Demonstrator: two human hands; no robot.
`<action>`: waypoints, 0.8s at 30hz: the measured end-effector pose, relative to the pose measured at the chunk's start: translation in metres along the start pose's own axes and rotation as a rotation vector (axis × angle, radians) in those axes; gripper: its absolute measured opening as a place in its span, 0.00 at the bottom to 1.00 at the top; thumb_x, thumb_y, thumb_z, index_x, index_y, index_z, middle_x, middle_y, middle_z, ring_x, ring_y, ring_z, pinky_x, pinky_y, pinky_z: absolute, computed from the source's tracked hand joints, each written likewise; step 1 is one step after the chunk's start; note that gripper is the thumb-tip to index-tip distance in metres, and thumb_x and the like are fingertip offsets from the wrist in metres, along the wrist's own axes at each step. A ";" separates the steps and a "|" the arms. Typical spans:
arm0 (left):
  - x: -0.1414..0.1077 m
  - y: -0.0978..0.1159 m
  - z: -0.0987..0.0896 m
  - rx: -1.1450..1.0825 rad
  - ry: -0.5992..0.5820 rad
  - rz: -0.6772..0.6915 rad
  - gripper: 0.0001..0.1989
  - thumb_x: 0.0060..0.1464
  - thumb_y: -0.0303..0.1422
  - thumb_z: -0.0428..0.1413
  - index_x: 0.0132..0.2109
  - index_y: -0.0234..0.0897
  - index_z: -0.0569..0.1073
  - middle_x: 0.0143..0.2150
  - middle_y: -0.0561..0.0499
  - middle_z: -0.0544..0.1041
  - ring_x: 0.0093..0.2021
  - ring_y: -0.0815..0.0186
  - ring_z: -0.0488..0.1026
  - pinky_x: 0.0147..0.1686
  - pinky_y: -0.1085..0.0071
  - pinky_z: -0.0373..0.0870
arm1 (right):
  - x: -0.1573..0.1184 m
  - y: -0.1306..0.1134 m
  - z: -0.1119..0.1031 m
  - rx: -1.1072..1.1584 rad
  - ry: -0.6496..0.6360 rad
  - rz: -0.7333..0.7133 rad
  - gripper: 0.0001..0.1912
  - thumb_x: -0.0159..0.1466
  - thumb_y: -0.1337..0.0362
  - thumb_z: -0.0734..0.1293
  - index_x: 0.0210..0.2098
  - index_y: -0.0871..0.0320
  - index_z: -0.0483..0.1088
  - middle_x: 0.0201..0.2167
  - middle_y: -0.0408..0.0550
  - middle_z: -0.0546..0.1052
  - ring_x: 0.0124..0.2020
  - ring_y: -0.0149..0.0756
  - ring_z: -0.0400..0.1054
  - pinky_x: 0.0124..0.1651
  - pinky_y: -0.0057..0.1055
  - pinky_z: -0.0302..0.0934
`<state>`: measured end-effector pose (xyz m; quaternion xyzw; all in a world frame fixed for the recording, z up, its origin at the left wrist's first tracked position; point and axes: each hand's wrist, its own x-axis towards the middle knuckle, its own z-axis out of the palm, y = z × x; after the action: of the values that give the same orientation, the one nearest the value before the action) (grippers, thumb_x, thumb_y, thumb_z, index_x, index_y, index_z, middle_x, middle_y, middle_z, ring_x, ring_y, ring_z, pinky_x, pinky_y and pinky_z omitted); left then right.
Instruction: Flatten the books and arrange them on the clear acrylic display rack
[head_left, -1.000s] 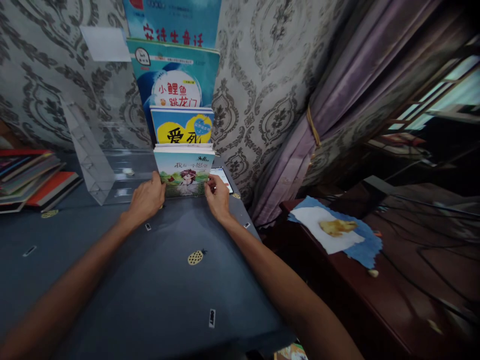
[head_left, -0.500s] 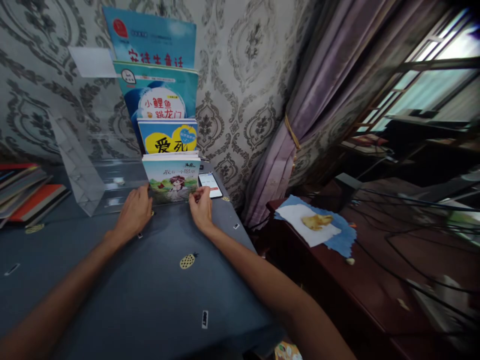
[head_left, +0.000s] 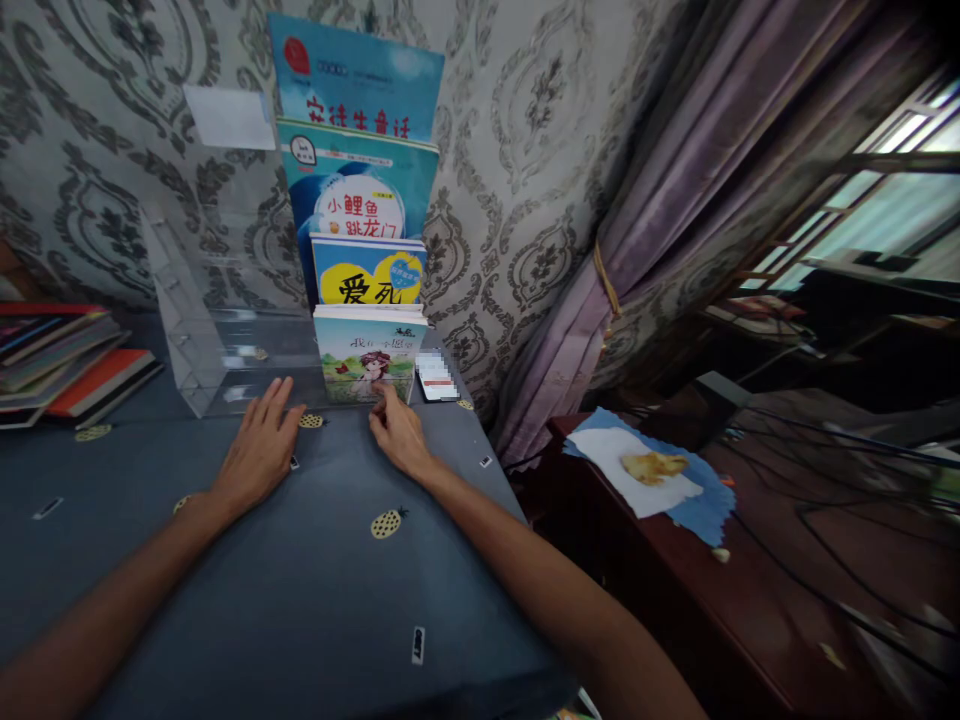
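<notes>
My left hand (head_left: 261, 438) is open, fingers spread, by the front edge of a clear plastic display rack (head_left: 255, 350), left of the front book. My right hand (head_left: 401, 432) holds nothing. Its index finger is stretched out against the lower front of a green picture book (head_left: 367, 350), while the other fingers bend. Behind that book, stepped upward in the rack, stand a blue book with a yellow shape (head_left: 367, 275), a teal book (head_left: 360, 180) and a tall blue book (head_left: 360, 75). All lean back, covers forward.
A phone (head_left: 436, 375) lies right of the rack. Stacked books (head_left: 67, 350) sit at the left. The grey-blue tablecloth (head_left: 300, 590) covers the table. Farther right, a dark red desk (head_left: 667, 590) carries cables and a blue cloth (head_left: 712, 495) under white paper; a purple curtain (head_left: 622, 220) hangs behind.
My left hand has come away from the front book's left edge and spread its fingers. My right hand has moved from the book's lower right corner to its lower front. The view has shifted.
</notes>
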<state>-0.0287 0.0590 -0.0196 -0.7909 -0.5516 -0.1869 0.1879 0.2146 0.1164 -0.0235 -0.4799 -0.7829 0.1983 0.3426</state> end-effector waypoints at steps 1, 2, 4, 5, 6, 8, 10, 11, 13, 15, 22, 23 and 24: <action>0.000 0.001 -0.001 0.004 -0.011 -0.002 0.19 0.64 0.23 0.42 0.56 0.30 0.71 0.73 0.31 0.59 0.75 0.46 0.50 0.66 0.44 0.61 | 0.000 0.000 -0.001 0.004 -0.006 -0.006 0.27 0.65 0.70 0.61 0.63 0.58 0.60 0.41 0.48 0.78 0.38 0.39 0.72 0.45 0.34 0.66; 0.001 0.001 -0.001 0.007 -0.023 -0.002 0.19 0.63 0.23 0.43 0.55 0.31 0.72 0.73 0.31 0.58 0.76 0.46 0.50 0.66 0.43 0.61 | -0.001 -0.001 -0.001 0.011 -0.011 -0.013 0.28 0.65 0.70 0.61 0.64 0.58 0.60 0.41 0.49 0.78 0.37 0.39 0.72 0.45 0.35 0.66; 0.002 0.001 -0.003 0.011 -0.048 -0.001 0.19 0.63 0.22 0.43 0.54 0.31 0.72 0.73 0.31 0.58 0.75 0.47 0.50 0.66 0.42 0.60 | -0.001 -0.001 -0.002 0.029 -0.007 -0.030 0.30 0.65 0.70 0.61 0.66 0.59 0.57 0.41 0.49 0.78 0.36 0.39 0.72 0.45 0.35 0.67; 0.002 0.001 -0.004 0.009 -0.060 -0.003 0.19 0.63 0.22 0.43 0.54 0.31 0.72 0.73 0.31 0.58 0.75 0.47 0.50 0.67 0.42 0.60 | -0.001 -0.001 -0.001 0.036 0.004 -0.042 0.31 0.65 0.70 0.60 0.68 0.58 0.55 0.41 0.49 0.78 0.36 0.39 0.73 0.45 0.35 0.67; 0.002 0.001 -0.004 0.004 -0.071 -0.005 0.18 0.63 0.22 0.43 0.54 0.31 0.73 0.74 0.31 0.57 0.75 0.46 0.50 0.67 0.42 0.59 | -0.001 -0.001 -0.001 0.041 0.019 -0.054 0.33 0.66 0.70 0.60 0.69 0.58 0.53 0.41 0.49 0.78 0.37 0.40 0.73 0.44 0.35 0.67; 0.002 0.000 -0.005 -0.014 -0.082 -0.013 0.18 0.62 0.23 0.43 0.53 0.31 0.73 0.74 0.31 0.56 0.76 0.47 0.50 0.68 0.42 0.57 | 0.000 0.000 0.001 0.041 0.049 -0.072 0.34 0.66 0.70 0.59 0.71 0.57 0.51 0.41 0.49 0.78 0.37 0.41 0.73 0.43 0.35 0.67; 0.001 -0.001 -0.005 -0.028 -0.082 -0.014 0.18 0.62 0.22 0.43 0.53 0.31 0.74 0.75 0.33 0.56 0.76 0.47 0.49 0.69 0.43 0.55 | 0.000 0.002 0.003 0.027 0.043 -0.074 0.31 0.66 0.70 0.59 0.68 0.57 0.57 0.40 0.49 0.78 0.37 0.41 0.73 0.43 0.35 0.67; 0.001 -0.002 -0.005 -0.028 -0.078 -0.010 0.18 0.61 0.22 0.44 0.52 0.31 0.74 0.75 0.33 0.56 0.76 0.47 0.49 0.69 0.43 0.54 | 0.001 0.003 0.003 0.021 0.033 -0.072 0.28 0.66 0.69 0.60 0.65 0.57 0.61 0.39 0.49 0.78 0.37 0.42 0.73 0.43 0.35 0.67; 0.000 -0.004 -0.005 -0.019 -0.071 0.002 0.18 0.61 0.22 0.43 0.51 0.31 0.74 0.74 0.33 0.57 0.76 0.48 0.50 0.69 0.44 0.55 | 0.001 0.005 0.005 0.027 0.025 -0.073 0.24 0.66 0.69 0.60 0.61 0.57 0.65 0.38 0.49 0.79 0.36 0.41 0.73 0.43 0.35 0.67; 0.000 -0.005 -0.005 -0.009 -0.063 0.014 0.18 0.62 0.22 0.43 0.51 0.31 0.73 0.74 0.34 0.57 0.75 0.49 0.50 0.69 0.45 0.56 | 0.000 0.006 0.005 0.053 0.050 -0.078 0.27 0.67 0.69 0.59 0.65 0.58 0.61 0.39 0.50 0.79 0.35 0.40 0.73 0.43 0.34 0.67; 0.001 -0.008 -0.004 -0.001 -0.082 0.018 0.19 0.64 0.24 0.40 0.50 0.33 0.74 0.74 0.36 0.58 0.75 0.50 0.52 0.70 0.44 0.53 | 0.002 0.002 0.005 0.020 -0.026 -0.094 0.19 0.67 0.69 0.60 0.54 0.57 0.72 0.41 0.52 0.80 0.40 0.42 0.75 0.46 0.36 0.67; 0.001 -0.009 -0.003 -0.002 -0.080 0.016 0.19 0.64 0.24 0.40 0.50 0.33 0.74 0.74 0.36 0.58 0.75 0.50 0.52 0.70 0.44 0.53 | 0.002 0.001 0.005 0.016 -0.035 -0.100 0.16 0.67 0.69 0.60 0.50 0.58 0.74 0.42 0.53 0.80 0.42 0.42 0.75 0.47 0.36 0.67; 0.001 -0.009 -0.003 -0.001 -0.077 0.016 0.20 0.64 0.24 0.39 0.50 0.34 0.74 0.74 0.37 0.58 0.75 0.50 0.52 0.69 0.43 0.54 | 0.002 0.000 0.004 0.013 -0.040 -0.103 0.15 0.67 0.69 0.60 0.48 0.58 0.75 0.42 0.53 0.80 0.43 0.42 0.75 0.48 0.36 0.67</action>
<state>-0.0369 0.0614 -0.0158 -0.8021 -0.5519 -0.1549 0.1676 0.2109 0.1181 -0.0258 -0.4327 -0.8119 0.1951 0.3398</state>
